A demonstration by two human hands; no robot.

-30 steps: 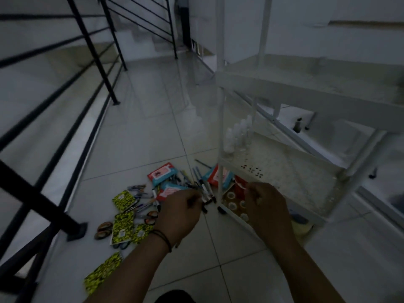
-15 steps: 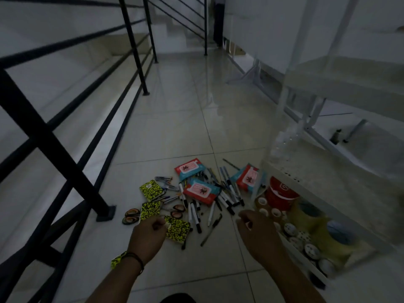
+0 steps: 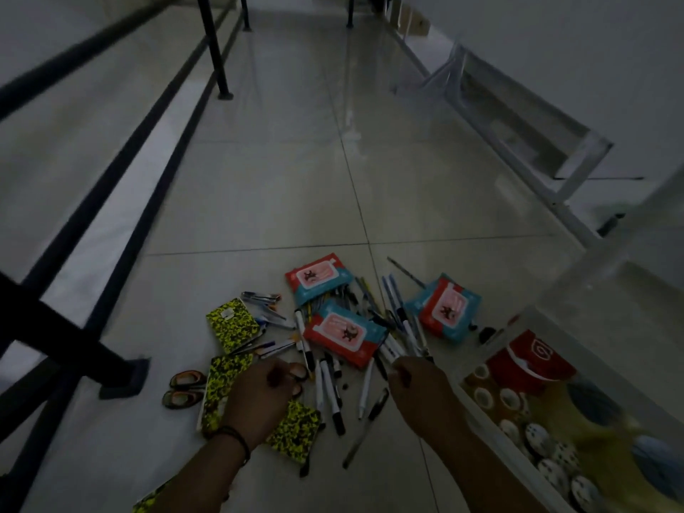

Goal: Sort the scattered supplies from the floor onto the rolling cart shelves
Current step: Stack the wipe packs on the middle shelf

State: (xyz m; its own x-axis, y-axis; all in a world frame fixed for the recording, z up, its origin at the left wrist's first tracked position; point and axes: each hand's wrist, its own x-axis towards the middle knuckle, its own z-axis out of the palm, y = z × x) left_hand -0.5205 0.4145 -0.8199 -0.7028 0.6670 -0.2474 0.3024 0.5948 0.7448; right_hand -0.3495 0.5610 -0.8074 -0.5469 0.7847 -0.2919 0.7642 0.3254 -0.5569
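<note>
- Markers (image 3: 327,386) lie on the floor, near centre, left of the cart (image 3: 525,412).
- Light, stiff, smooth; likely to roll. Best pinched mid-barrel.
- Right hand (image 3: 418,386) grips a bunch of markers.
- Left hand (image 3: 259,394) is curled; holding anything? Cannot tell.

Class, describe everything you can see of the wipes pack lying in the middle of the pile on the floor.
The middle wipes pack is a soft, flat pouch, red with teal ends and a pale pink flap label bearing a small dark figure. It looks like glossy plastic film, closed. It lies tilted on the tiled floor atop scattered markers, between two matching packs. The right hand is just below it; contact cannot be told.
</note>
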